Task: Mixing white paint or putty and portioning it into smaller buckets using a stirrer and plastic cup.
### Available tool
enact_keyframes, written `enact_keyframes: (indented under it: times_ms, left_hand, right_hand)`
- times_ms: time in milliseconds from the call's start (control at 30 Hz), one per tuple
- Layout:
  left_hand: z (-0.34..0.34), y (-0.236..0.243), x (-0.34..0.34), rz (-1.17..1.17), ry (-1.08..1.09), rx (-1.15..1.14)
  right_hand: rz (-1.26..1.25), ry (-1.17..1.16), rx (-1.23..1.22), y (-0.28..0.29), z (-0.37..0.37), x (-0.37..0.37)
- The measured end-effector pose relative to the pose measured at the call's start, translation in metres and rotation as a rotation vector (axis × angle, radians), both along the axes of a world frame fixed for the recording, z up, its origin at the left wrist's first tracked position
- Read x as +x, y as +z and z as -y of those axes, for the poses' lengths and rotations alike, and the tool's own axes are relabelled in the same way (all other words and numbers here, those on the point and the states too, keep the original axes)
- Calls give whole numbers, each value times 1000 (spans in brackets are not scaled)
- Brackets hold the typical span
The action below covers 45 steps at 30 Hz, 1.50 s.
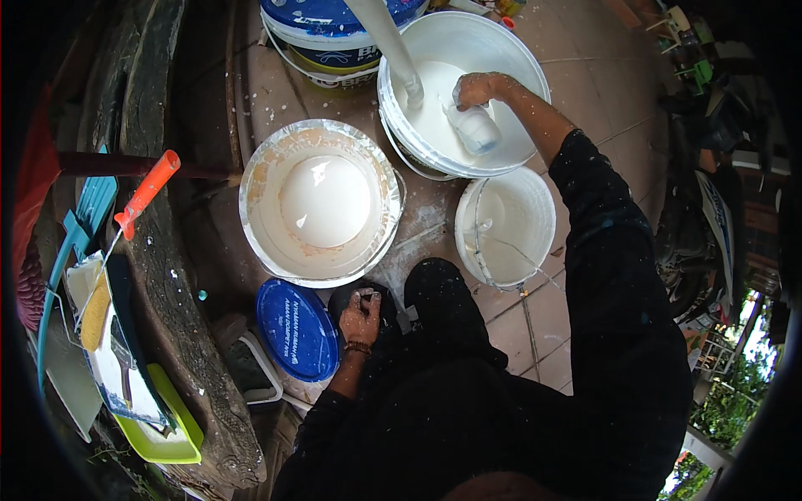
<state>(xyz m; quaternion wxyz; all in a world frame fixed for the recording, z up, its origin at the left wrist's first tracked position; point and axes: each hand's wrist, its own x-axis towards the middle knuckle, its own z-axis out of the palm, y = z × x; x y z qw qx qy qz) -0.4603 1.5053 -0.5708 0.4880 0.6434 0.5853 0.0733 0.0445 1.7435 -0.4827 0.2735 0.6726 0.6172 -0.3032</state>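
Along the left edge of the paint-spattered tile floor [610,125] lies a weathered timber [150,334]; a paint roller [146,196] with an orange handle and a lime-green tray [196,422] sit at its outer side. Greenery [743,401] shows beyond the lower right.

Buckets stand on the tiles: a wide one [255,179] at centre-left, a smaller one [547,209] at right, and a large white bucket [539,71] beyond it, with white liquid inside. A blue lid [292,330] lies below the wide one.

Cup [474,132]: within the large bucket, toward its near right wall, over or in the liquid (contact unclear). Tilted; long axis runs from upper left, at the fingers, to lower right. Mouth end: cannot tell.

Right hand [478,88]: gripping the cup. Left hand [359,317]: fingers curled on the left knee; whether fully closed, cannot tell. Grey pole [384,37]: slants into the same bucket, lower end by its left wall.
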Motion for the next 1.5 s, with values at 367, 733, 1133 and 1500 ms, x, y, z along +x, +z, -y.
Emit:
enact_keyframes:
  times_ms: [367, 733, 1133, 1500]
  left_hand:
    - [-1, 0, 3, 47, 21, 7]
    - [1, 3, 0, 18, 27, -19]
    - [4, 2, -2, -30, 11, 11]
    - [4, 5, -1, -65, -31, 55]
  right_hand:
    - [-30, 125, 175, -42, 9, 17]
    - [85, 39, 490, -29, 37, -13]
    - [33, -80, 605, 12, 76, -29]
    - [-45, -173, 778, 72, 111, -22]
